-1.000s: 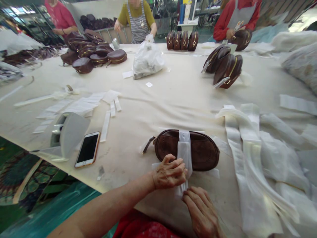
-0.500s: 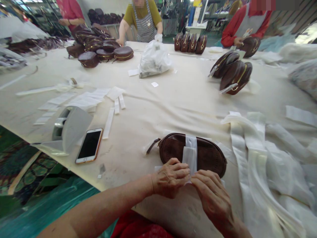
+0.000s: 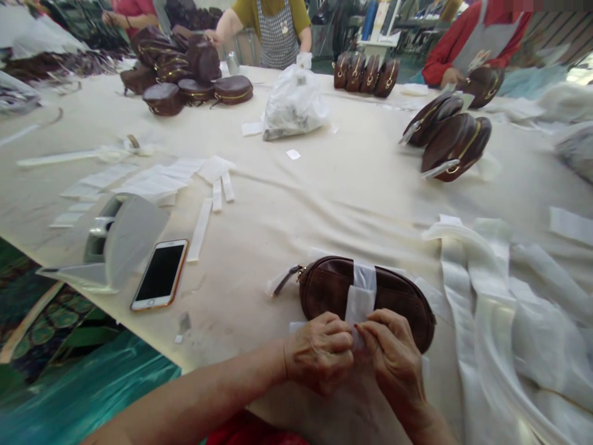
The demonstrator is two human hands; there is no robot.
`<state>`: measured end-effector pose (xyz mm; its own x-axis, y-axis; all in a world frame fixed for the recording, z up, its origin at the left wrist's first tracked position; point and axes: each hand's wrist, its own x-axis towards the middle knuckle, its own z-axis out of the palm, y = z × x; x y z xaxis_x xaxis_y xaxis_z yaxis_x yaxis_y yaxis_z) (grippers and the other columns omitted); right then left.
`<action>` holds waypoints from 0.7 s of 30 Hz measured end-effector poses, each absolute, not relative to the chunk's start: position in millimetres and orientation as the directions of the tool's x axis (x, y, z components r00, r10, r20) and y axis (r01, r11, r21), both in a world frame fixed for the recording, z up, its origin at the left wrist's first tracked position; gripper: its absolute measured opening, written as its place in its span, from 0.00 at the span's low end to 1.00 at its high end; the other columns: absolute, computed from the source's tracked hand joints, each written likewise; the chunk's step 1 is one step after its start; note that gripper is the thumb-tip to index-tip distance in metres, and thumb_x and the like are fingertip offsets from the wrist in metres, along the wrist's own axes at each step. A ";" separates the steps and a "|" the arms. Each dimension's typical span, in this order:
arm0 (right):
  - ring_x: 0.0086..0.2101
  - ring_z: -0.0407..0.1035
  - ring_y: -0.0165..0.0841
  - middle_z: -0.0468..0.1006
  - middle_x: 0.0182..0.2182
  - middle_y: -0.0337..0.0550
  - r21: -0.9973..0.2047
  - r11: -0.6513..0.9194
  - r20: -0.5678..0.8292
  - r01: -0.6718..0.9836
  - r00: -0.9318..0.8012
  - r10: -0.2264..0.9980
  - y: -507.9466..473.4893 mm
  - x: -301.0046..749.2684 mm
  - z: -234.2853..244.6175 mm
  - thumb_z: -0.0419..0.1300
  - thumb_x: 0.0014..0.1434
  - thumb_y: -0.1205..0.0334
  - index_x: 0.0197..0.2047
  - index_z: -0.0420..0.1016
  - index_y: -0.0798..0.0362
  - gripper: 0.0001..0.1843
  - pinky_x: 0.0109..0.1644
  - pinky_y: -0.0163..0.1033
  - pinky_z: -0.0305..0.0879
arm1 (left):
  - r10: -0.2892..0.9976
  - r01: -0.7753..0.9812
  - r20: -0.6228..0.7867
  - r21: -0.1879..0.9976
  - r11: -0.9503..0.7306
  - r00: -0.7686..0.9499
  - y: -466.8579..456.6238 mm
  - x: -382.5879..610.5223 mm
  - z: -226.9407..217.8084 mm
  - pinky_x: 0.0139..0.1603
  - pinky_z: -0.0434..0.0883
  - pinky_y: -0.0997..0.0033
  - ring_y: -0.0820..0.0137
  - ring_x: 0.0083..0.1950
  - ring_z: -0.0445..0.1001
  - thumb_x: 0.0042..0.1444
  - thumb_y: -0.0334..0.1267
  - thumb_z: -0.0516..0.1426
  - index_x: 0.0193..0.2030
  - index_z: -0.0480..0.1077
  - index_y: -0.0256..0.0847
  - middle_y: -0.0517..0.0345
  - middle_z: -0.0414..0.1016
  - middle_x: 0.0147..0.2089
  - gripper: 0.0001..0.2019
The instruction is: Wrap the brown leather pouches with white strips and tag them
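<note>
A dark brown zippered pouch (image 3: 328,285) lies on the table in front of me, its zipper pull wrapped in clear film at the left end. A whitish translucent strip (image 3: 361,300) runs across its middle and down over the near side. My left hand (image 3: 322,351) has its fingers curled at the strip's near end. Close beside it, my right hand (image 3: 393,352) pinches that same end between thumb and fingers. The fingertips of both hands almost meet, and they partly hide the strip's end and the pouch's near edge.
To the left are a phone (image 3: 160,274), a tape dispenser (image 3: 125,241) and white paper strips (image 3: 157,179). White foam strips (image 3: 456,278) lie at right. Brown bags (image 3: 456,145) and a plastic bag (image 3: 296,105) stand farther back, where co-workers (image 3: 273,31) handle bags.
My right hand's fingers have drawn into a tighter pinch at the strip's end. Across the table, a co-worker has tilted a brown bag up on the pile. The view has shifted slightly.
</note>
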<state>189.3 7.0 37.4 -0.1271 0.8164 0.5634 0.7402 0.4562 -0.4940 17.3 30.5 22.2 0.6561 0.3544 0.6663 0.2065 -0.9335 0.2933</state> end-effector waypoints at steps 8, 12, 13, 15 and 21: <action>0.35 0.68 0.33 0.71 0.31 0.44 -0.540 0.460 0.558 0.705 -0.110 0.823 7.3 191.7 35.6 0.55 0.61 0.68 0.31 0.73 0.53 0.08 0.39 0.37 0.69 | 0.337 0.320 0.604 0.140 -0.937 0.722 17.1 18.1 29.8 0.58 0.65 0.62 0.62 0.56 0.65 0.62 0.27 0.46 0.47 0.69 0.27 0.45 0.71 0.49 0.13; 0.35 0.69 0.31 0.72 0.32 0.44 -0.563 0.458 0.550 0.688 -0.101 0.829 6.4 194.9 35.1 0.54 0.61 0.68 0.31 0.72 0.53 0.08 0.39 0.36 0.70 | 0.330 0.342 0.613 0.102 -0.934 0.718 16.5 21.9 27.0 0.59 0.64 0.62 0.62 0.55 0.67 0.61 0.27 0.48 0.37 0.72 0.31 0.47 0.72 0.47 0.11; 0.35 0.69 0.31 0.72 0.33 0.44 -0.566 0.454 0.551 0.688 -0.093 0.829 5.9 195.3 34.7 0.54 0.62 0.68 0.31 0.72 0.53 0.09 0.39 0.35 0.70 | 0.327 0.341 0.619 0.100 -0.935 0.714 16.8 22.9 27.1 0.59 0.65 0.62 0.61 0.55 0.67 0.60 0.27 0.48 0.36 0.72 0.31 0.47 0.73 0.46 0.11; 0.35 0.69 0.31 0.72 0.33 0.44 -0.568 0.448 0.556 0.690 -0.080 0.828 4.9 195.6 33.8 0.54 0.62 0.68 0.31 0.72 0.52 0.09 0.39 0.35 0.71 | 0.317 0.337 0.626 0.091 -0.937 0.712 17.1 24.2 28.0 0.58 0.65 0.62 0.62 0.54 0.68 0.60 0.27 0.48 0.33 0.71 0.32 0.48 0.73 0.46 0.11; 0.36 0.69 0.31 0.72 0.33 0.44 -0.569 0.449 0.559 0.688 -0.077 0.826 4.5 194.6 33.2 0.54 0.62 0.69 0.32 0.71 0.53 0.08 0.41 0.35 0.70 | 0.326 0.366 0.599 0.059 -0.929 0.731 14.7 23.5 25.6 0.57 0.63 0.59 0.61 0.57 0.67 0.60 0.28 0.50 0.35 0.70 0.34 0.47 0.72 0.50 0.08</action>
<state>194.6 4.5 33.2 -0.0774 0.8259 0.5585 0.6883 0.4495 -0.5693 23.5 14.7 25.6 0.7309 0.3261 0.5995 0.3658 -0.9288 0.0593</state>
